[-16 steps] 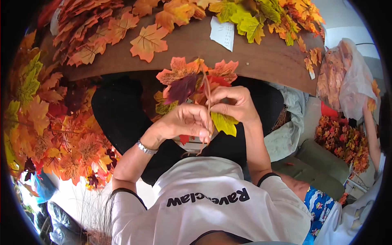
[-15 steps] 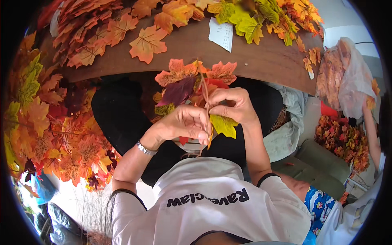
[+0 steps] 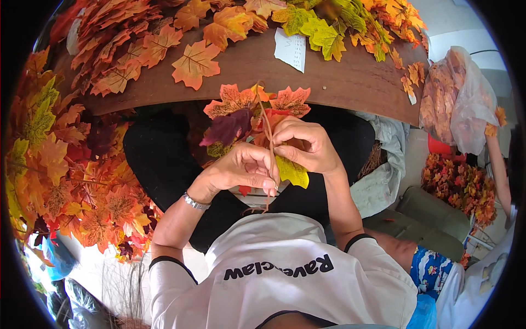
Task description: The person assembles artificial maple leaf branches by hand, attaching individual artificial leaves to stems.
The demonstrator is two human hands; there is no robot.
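Observation:
Above my lap, a brown stem [image 3: 266,122] of an artificial maple leaf garland runs upright between my hands. My left hand [image 3: 249,167] pinches its lower part, thumb against fingers. Just to the right, my right hand [image 3: 309,147] is closed at the same stem, thumb and forefinger meeting beside it. A yellow-green leaf [image 3: 294,173] sticks out below the right fingers. Orange leaves [image 3: 290,100] and a dark purple leaf [image 3: 229,127] spread from the stem's upper part. The exact spot between the right fingertips is hidden.
A brown table [image 3: 230,70] curves ahead, bearing piles of orange leaves [image 3: 195,64], yellow-green leaves [image 3: 327,39] and a torn paper [image 3: 290,49]. Leaf garlands [image 3: 82,186] hang at the left. A clear plastic bag [image 3: 466,104] and another person's arm [image 3: 497,178] are at the right.
The yellow-green leaf has shifted from hanging straight down to tilting beneath the right hand. Both hands keep their hold on the stem; the whole view has moved slightly.

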